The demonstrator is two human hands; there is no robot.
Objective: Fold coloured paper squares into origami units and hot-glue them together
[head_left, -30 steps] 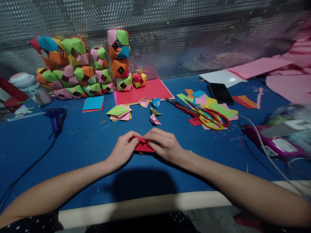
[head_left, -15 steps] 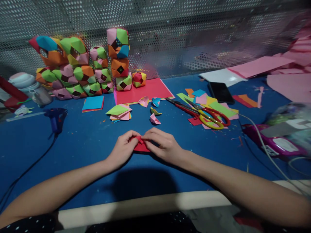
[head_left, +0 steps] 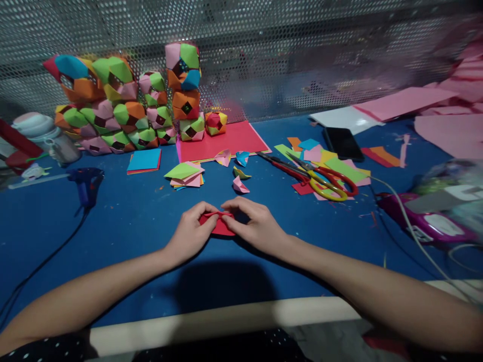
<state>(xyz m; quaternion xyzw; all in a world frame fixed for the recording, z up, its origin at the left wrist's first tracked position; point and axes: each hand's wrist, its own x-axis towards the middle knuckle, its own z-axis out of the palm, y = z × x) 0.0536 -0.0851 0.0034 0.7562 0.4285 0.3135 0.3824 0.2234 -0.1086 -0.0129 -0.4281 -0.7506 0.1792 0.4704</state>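
A small piece of red paper (head_left: 223,227) with a fold along its far edge lies between my hands, close to the table's near side. My left hand (head_left: 192,229) pinches its left part between thumb and fingers. On the right part, my right hand (head_left: 256,223) grips the fold, thumb in front and fingers behind. Parts of the paper are hidden under the fingers. Just beyond are a folded pink piece (head_left: 240,185), a folded yellow-green piece (head_left: 241,173) and a folded blue piece (head_left: 242,159).
Folded paper balls (head_left: 130,118) are stacked at the back left by a metal mesh wall. Scissors (head_left: 320,181) lie on paper scraps at the right, near a black phone (head_left: 343,144). A blue glue gun (head_left: 87,186) with a cord is on the left.
My right thumb has shifted up to the fold, and the red flap that stood up between my hands is now rolled or pressed along the far edge.
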